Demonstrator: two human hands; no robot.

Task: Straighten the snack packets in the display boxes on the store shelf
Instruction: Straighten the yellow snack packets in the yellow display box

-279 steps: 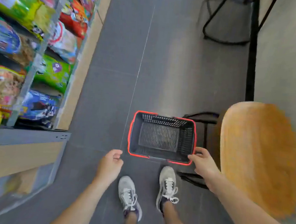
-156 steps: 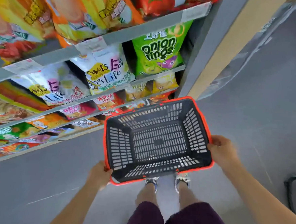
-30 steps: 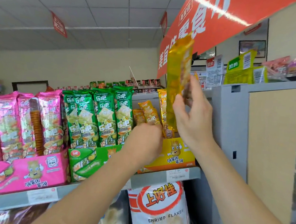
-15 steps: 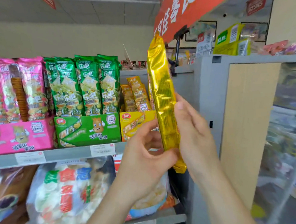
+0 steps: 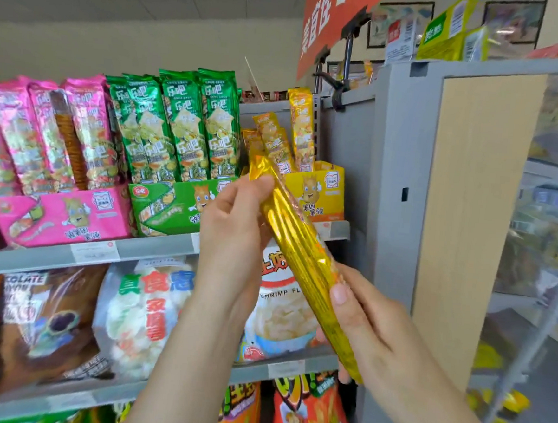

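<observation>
Now, we've got the shelf [image 5: 156, 252] running across, with the pink box [image 5: 62, 216], green box [image 5: 169, 203] and yellow box [image 5: 318, 191] side by side on it, packets upright inside. Out front of the yellow box we hold a gold packet [image 5: 295, 242] tilted, left grip [image 5: 233, 231] clasping its top end, right grip [image 5: 371, 330] curled round its lower half.
</observation>
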